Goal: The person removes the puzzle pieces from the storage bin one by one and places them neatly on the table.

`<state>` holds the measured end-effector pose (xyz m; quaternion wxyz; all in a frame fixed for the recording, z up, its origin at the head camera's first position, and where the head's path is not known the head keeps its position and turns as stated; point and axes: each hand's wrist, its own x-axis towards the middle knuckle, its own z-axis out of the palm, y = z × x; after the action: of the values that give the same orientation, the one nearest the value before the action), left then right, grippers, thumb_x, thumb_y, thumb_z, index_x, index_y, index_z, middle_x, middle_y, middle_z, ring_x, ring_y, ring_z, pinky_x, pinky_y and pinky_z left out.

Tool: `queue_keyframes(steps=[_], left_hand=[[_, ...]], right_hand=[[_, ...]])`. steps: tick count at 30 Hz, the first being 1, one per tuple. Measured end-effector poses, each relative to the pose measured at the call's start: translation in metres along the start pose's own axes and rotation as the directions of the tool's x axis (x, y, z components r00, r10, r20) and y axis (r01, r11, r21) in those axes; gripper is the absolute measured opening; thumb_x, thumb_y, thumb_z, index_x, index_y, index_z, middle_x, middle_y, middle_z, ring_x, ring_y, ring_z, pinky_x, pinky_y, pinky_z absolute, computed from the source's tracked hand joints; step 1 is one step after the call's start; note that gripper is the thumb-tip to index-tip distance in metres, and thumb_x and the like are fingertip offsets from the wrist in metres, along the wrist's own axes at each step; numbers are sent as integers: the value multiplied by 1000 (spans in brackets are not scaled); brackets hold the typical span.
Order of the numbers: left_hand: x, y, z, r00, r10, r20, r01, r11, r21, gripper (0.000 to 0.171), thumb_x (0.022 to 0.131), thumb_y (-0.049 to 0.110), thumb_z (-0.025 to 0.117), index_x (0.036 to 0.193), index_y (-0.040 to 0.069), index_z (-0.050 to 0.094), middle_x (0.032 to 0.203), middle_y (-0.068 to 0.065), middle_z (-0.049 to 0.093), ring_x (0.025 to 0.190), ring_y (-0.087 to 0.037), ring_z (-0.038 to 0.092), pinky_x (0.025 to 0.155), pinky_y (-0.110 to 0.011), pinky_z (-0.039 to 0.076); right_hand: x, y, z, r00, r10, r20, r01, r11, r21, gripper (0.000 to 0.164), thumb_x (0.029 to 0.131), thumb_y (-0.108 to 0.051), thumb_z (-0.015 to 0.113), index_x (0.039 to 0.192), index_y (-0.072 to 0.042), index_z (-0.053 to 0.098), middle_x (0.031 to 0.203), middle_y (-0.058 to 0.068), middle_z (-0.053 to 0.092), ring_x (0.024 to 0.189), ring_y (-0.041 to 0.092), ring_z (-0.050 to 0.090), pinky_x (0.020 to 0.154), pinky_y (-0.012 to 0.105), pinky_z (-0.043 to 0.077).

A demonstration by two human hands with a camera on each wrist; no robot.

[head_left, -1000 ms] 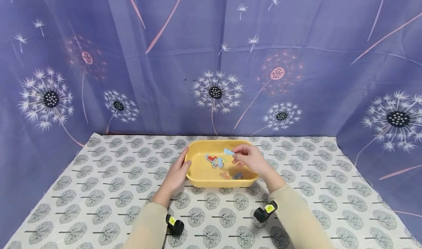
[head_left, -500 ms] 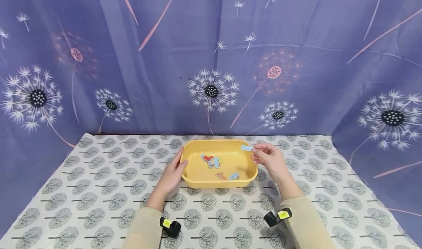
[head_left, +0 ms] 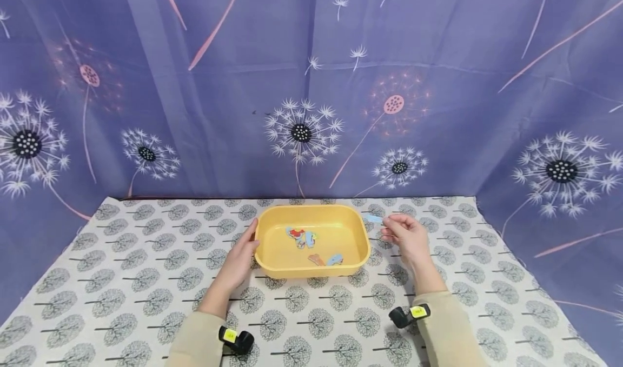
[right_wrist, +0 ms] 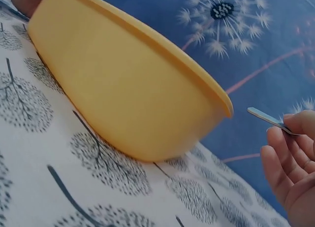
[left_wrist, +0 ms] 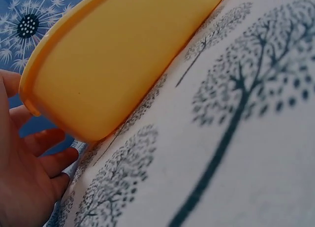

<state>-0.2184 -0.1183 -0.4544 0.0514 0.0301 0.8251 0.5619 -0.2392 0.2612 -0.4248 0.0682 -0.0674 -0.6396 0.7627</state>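
A yellow plastic tub [head_left: 311, 273] stands on the table. My left hand [head_left: 236, 261] touches its left end, thumb and forefinger at the rim; in the left wrist view the lower fingers [left_wrist: 58, 162] spread loosely beside the wall. Past the tub's right end, my right hand [head_left: 411, 242] pinches a thin light-blue flat piece [head_left: 373, 219] between thumb and fingertips. Seen edge-on in the right wrist view, the light-blue flat piece [right_wrist: 266, 117] is off the rim. Inside the tub lie several small flat cut-outs, a red-and-blue one [head_left: 295, 233], a brown one [head_left: 316, 259] and a blue one [head_left: 335, 259] among them.
A white cloth [head_left: 160, 280] printed with grey trees covers the table. Behind it hangs a purple curtain [head_left: 219, 113] with dandelions. A black camera [head_left: 237, 340] is strapped on the left wrist, another black camera [head_left: 409, 315] on the right.
My right hand has carried the light-blue piece from over the tub to the right, past its rim. My left hand stays at the left end. The head view has turned slightly right.
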Motion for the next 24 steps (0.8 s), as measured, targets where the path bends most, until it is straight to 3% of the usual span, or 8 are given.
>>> queue_keyframes(steps=[4, 10, 18, 24], left_hand=[[-2, 0, 1, 1000, -15, -10, 15, 1000, 11, 53, 101, 32, 33, 149, 42, 15, 159, 5, 15, 145, -32, 16, 113, -65, 10], [-1, 1, 1, 1000, 5, -12, -4, 1000, 14, 54, 101, 29, 34, 150, 39, 14, 159, 7, 16, 146, -29, 17, 116, -57, 13], [2, -1, 2, 1000, 6, -10, -5, 997, 74, 53, 100, 33, 34, 149, 42, 15, 158, 5, 19, 144, -33, 20, 113, -63, 15], [0, -3, 2, 1000, 1, -22, 1, 997, 79, 53, 100, 33, 34, 149, 44, 16, 158, 3, 22, 143, -34, 23, 112, -64, 16]], right_hand=[[3, 4, -10, 999, 22, -24, -22, 1000, 12, 19, 84, -10, 70, 97, -6, 58, 80, -2, 69, 67, 8, 67, 69, 24, 59], [5, 10, -21, 996, 46, -70, -48, 999, -17, 12, 85, -11, 70, 93, -11, 61, 80, -4, 69, 66, 9, 68, 71, 26, 59], [7, 22, -28, 991, 61, -123, -73, 993, -96, 8, 87, -14, 67, 92, -12, 61, 78, -3, 67, 64, 6, 66, 57, 20, 57], [10, 30, -30, 989, 48, -141, -74, 980, -183, 15, 87, -18, 67, 97, -9, 60, 77, -3, 66, 65, 6, 65, 53, 18, 55]])
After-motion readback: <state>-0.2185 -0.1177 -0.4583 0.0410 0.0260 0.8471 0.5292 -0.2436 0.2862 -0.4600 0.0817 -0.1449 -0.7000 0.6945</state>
